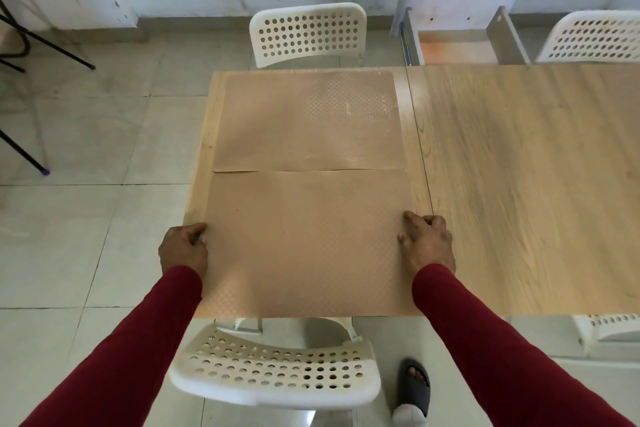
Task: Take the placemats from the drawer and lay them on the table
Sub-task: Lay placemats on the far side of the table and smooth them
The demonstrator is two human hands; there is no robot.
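You're squaring the near placemat (304,239) on the surface (519,184), just behind it the far placemat (308,121). Both hands, left (183,248) and right (427,243), pinch its side edges with curled fingers. Next, probably let go; the drawer (460,45) stands open.

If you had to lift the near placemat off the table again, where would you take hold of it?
Probably at its near edge: the near placemat lies flat, but that edge seems to reach the table rim, so a pinch from the person's side gets under it.

no readable text, labels or numbers anywhere.
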